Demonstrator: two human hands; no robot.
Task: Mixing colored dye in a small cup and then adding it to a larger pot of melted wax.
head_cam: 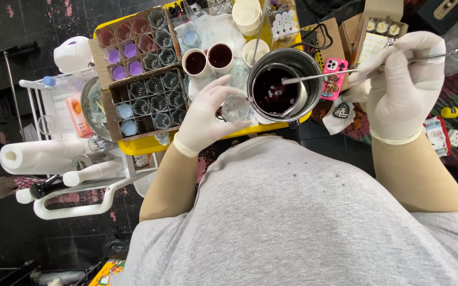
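My left hand (208, 117), in a white glove, holds a small clear glass jar (236, 107) right beside a steel pot (284, 87) of dark red liquid. My right hand (403, 85), also gloved, grips a long thin metal spoon (345, 71) whose bowl rests in the pot's liquid. Two white cups (208, 59) of the same dark liquid stand just behind the jar. All of this sits on a yellow table (139, 145).
Cardboard divider boxes (147, 98) hold several small jars, some with purple or blue fill. A stack of white cups (246, 16), a pink phone (333, 78) and an open box (380, 26) lie nearby. A white cart (75, 175) with a paper roll (38, 156) stands left.
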